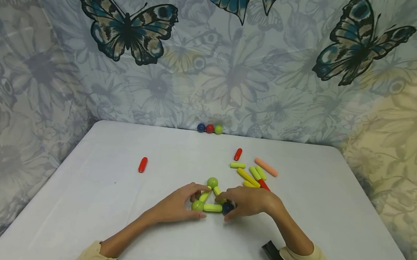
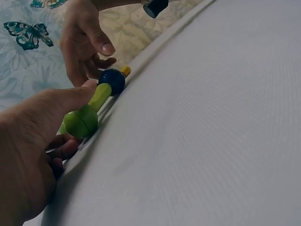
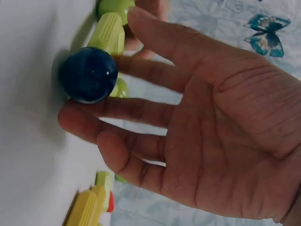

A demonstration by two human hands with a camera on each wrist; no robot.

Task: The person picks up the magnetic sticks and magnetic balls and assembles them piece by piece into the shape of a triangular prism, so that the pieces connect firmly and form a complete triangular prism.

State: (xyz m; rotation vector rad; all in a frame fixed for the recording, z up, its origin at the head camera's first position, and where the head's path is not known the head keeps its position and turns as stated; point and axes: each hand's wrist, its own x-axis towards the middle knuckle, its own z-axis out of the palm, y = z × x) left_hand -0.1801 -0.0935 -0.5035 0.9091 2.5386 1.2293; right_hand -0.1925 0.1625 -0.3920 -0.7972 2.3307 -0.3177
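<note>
A triangle of light green rods lies on the white table, with a green ball point(image 1: 212, 182) at its far corner, another green ball point(image 1: 197, 205) at the near left and a dark blue ball point(image 1: 228, 208) at the near right. My left hand point(image 1: 182, 204) reaches around the near-left ball, its thumb beside the front rod point(image 1: 213, 208) and its fingers at the left rod point(image 1: 204, 195). At the blue ball, my right hand point(image 1: 250, 201) has loosely extended fingers; in the right wrist view the fingertips are right at the blue ball point(image 3: 89, 75), with the thumb apart from it.
Behind the right hand lie loose green, yellow and red rods point(image 1: 248, 177) and a peach rod point(image 1: 266, 167). One red rod point(image 1: 143, 164) is off to the left. Blue, red and green balls point(image 1: 210, 129) line the table's far edge, in front of butterfly-patterned cloth.
</note>
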